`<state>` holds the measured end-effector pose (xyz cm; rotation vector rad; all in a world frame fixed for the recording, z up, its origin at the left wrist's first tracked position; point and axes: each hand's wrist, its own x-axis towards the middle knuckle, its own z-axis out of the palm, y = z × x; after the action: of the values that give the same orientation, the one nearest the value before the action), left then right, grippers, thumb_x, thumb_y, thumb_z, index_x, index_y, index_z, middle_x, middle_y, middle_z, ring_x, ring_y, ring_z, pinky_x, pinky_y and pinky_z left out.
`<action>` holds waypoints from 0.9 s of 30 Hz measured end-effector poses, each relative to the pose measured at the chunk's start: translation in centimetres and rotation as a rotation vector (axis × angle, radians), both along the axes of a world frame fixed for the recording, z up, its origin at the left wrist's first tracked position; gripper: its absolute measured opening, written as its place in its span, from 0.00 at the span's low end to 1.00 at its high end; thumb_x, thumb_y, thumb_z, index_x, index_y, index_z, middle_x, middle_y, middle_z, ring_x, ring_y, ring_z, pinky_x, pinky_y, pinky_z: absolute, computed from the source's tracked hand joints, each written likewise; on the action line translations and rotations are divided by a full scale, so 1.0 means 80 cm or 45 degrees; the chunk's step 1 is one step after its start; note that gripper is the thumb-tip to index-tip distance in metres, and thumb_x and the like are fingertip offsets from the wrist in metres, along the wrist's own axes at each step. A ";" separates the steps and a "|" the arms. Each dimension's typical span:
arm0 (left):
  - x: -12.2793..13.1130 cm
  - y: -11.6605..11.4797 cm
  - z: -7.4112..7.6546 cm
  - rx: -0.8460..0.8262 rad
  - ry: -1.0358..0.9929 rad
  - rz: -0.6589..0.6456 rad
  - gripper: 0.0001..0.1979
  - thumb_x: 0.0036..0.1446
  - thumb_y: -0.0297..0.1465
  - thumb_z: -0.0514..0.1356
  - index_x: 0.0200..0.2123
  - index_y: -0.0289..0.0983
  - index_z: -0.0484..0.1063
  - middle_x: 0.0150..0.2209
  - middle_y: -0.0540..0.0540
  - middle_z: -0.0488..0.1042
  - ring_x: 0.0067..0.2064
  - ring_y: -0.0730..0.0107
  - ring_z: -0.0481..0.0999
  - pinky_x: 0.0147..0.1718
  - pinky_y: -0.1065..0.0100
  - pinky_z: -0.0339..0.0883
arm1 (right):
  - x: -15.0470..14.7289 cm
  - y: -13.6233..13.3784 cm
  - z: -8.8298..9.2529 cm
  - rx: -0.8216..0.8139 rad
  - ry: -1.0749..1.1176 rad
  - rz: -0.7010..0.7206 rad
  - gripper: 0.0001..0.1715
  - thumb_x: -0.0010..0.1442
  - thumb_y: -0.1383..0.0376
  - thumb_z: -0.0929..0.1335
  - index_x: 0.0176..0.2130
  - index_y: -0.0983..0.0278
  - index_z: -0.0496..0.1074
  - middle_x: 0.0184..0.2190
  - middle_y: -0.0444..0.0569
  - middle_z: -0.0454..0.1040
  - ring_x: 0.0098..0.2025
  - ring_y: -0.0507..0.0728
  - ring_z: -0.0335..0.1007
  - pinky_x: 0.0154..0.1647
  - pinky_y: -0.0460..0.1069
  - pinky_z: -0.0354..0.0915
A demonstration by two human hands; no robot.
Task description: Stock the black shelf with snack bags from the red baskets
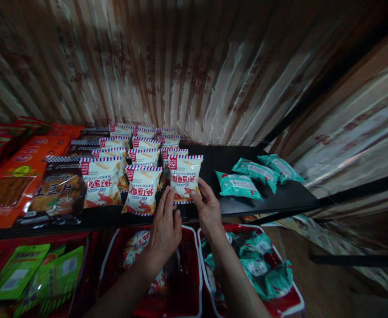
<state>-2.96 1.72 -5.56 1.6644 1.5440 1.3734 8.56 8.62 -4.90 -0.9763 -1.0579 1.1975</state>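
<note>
Right at the front of the black shelf (280, 194), a white snack bag (186, 179) is held upright by the right hand (210, 212), thumb pressed over its lower right corner, fingers tucked behind. On the other side, the left hand (165, 225) is held loosely spread, fingertips brought to the bag's lower left edge, thumb apart; whether contact is made there cannot be told. Just to the left, matching bags (142, 190) are stood in rows, followed by dark chip bags (56, 190) and orange packets (18, 185). Over to the right, three teal packets (238, 185) are laid down. Below, white bags are heaped in the middle red basket (190, 274), teal ones in the right basket (299, 297).
</note>
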 end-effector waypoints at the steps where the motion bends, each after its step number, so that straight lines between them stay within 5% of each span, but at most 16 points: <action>1: 0.000 0.000 -0.001 -0.013 -0.004 -0.005 0.28 0.61 0.28 0.47 0.64 0.40 0.48 0.66 0.37 0.49 0.62 0.54 0.59 0.53 0.53 0.66 | 0.000 0.001 -0.003 0.000 -0.018 0.001 0.29 0.51 0.61 0.72 0.52 0.60 0.68 0.52 0.50 0.72 0.55 0.62 0.67 0.59 0.61 0.60; 7: -0.001 0.001 -0.006 -0.007 0.050 0.035 0.28 0.60 0.26 0.47 0.64 0.40 0.50 0.66 0.38 0.48 0.64 0.54 0.56 0.57 0.52 0.61 | 0.000 0.006 -0.019 0.035 -0.198 -0.004 0.28 0.53 0.59 0.70 0.54 0.59 0.67 0.52 0.49 0.72 0.52 0.61 0.69 0.54 0.57 0.65; 15: 0.001 0.002 -0.009 0.084 0.213 0.108 0.26 0.59 0.23 0.47 0.61 0.37 0.56 0.66 0.38 0.50 0.66 0.57 0.52 0.61 0.51 0.53 | -0.003 0.000 -0.012 0.211 -0.774 -0.228 0.22 0.55 0.59 0.68 0.49 0.61 0.72 0.49 0.55 0.70 0.52 0.63 0.66 0.55 0.60 0.62; 27: 0.016 -0.002 -0.014 0.042 0.384 0.152 0.30 0.56 0.21 0.49 0.63 0.33 0.50 0.66 0.35 0.48 0.67 0.53 0.48 0.61 0.47 0.52 | 0.001 0.005 -0.022 0.163 -0.531 -0.035 0.33 0.56 0.59 0.67 0.60 0.59 0.61 0.57 0.50 0.68 0.55 0.61 0.66 0.56 0.58 0.64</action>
<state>-1.70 1.59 -6.66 1.8954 1.8220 1.2550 8.65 9.05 -6.67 -1.1635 -1.4246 0.9089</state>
